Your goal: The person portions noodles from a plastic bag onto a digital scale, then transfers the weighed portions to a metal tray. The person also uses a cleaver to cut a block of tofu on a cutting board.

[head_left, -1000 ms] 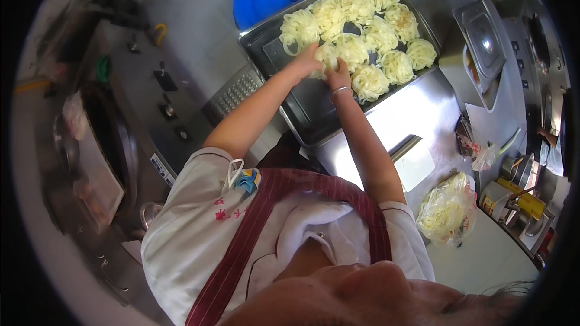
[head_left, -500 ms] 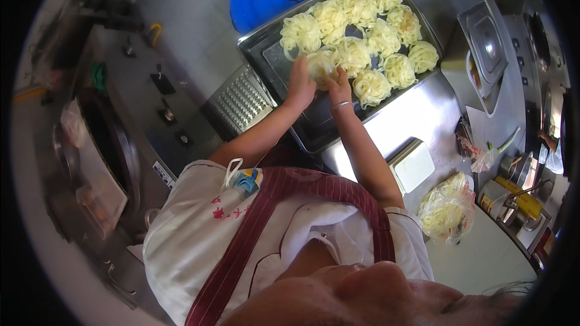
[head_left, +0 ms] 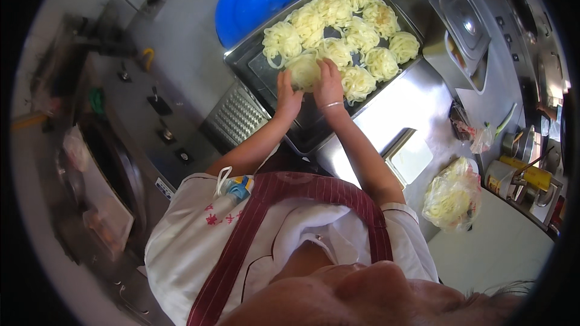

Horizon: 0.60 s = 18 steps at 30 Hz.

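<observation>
Steel bench (head_left: 417,101) gleaming right of centre | big dark tray (head_left: 305,130) across upper centre | and there's the noodle nest (head_left: 304,73), at the bunch's lower left | left hand (head_left: 287,93), right hand (head_left: 328,84) flank it, fingers parted, cupping, not clamped | light, even pressure looks best here, stray strands tucked inward!

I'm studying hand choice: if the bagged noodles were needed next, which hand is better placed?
Probably the right hand: the bagged noodles lie on its side, nearer to it than to the left hand. Both hands flank one noodle nest in the tray.
</observation>
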{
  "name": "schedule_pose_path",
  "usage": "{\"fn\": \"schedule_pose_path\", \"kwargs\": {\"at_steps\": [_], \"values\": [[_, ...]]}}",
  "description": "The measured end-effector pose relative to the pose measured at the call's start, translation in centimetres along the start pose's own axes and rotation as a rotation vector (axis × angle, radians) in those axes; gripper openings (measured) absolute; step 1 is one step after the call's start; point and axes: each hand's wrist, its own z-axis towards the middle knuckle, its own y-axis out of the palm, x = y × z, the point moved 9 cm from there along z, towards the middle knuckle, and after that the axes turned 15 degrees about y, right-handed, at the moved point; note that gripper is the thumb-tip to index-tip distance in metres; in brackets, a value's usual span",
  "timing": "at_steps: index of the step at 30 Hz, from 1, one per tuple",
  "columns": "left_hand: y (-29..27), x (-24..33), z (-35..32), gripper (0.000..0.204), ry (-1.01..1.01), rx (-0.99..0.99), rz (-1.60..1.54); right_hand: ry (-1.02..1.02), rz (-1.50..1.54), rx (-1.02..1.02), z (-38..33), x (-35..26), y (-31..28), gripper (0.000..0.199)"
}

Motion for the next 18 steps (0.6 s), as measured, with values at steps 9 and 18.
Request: {"fn": "schedule_pose_path", "kwargs": {"at_steps": [9,18], "values": [[1.8,-1.3,0.4,0.068,-0.039,-0.039,-0.200,-0.110,-0.202,-0.180,0.1,0.7,2.5,0.043],[2.6,6.4,-2.0,0.062,0.139,-0.073,-0.342,0.276,0.044,0.346,-15.7,15.6,-30.1,0.033]]}}
